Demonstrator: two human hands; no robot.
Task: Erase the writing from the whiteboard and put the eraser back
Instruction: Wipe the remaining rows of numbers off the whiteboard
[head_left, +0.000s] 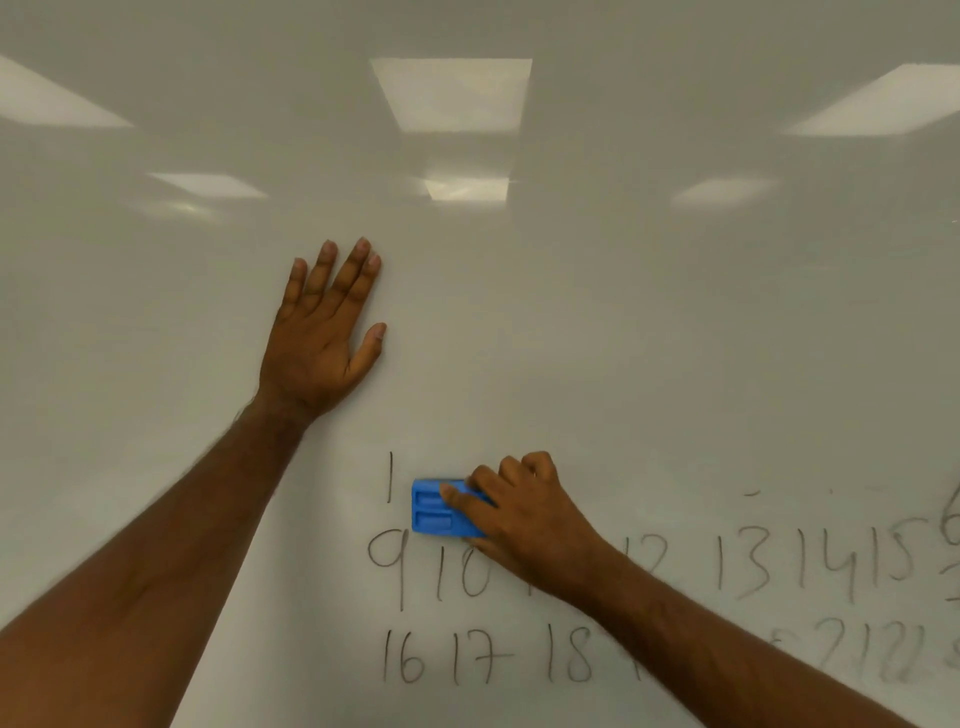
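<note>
Eraser (436, 512): bright blue, w/ two darker blue recessed slots on its back. Whiteboard (623, 338): off-white to pale grey, glossy, w/ brighter white rectangular ceiling-light reflections up top. Writing (743, 564): dark grey/black marker numerals in rows; some at lower right are smudged, faded to light grey.

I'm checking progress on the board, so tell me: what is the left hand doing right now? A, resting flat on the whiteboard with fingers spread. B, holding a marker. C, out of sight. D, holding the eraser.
A: the left hand lies flat on the whiteboard with straight fingers, above and left of the writing, while the right hand grips the blue eraser.
</note>
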